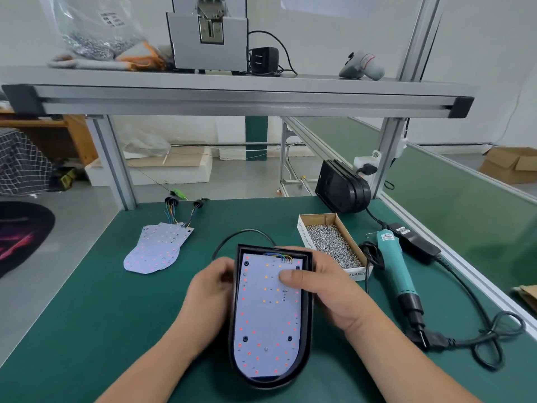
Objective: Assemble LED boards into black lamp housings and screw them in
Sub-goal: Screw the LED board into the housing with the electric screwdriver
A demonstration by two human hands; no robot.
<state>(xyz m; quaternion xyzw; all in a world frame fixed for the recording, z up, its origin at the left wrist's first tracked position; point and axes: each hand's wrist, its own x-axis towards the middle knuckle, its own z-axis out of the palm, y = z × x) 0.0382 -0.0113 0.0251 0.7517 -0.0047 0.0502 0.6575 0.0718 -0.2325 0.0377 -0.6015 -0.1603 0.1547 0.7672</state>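
A black lamp housing (306,338) lies on the green table in front of me with a white LED board (267,324) seated inside it, wires at its far end. My left hand (207,292) grips the housing's left wall. My right hand (328,292) holds the right wall, fingers curled over the far right corner, and its thumb presses on the board. A teal electric screwdriver (395,269) lies to the right. A cardboard box of screws (331,242) sits just beyond my right hand.
A stack of spare LED boards (158,248) with wire leads lies at the left. More black housings (343,189) stand at the back right near the frame post. A black power adapter (415,242) and looped cable (494,338) lie at the right. A shelf (232,97) spans overhead.
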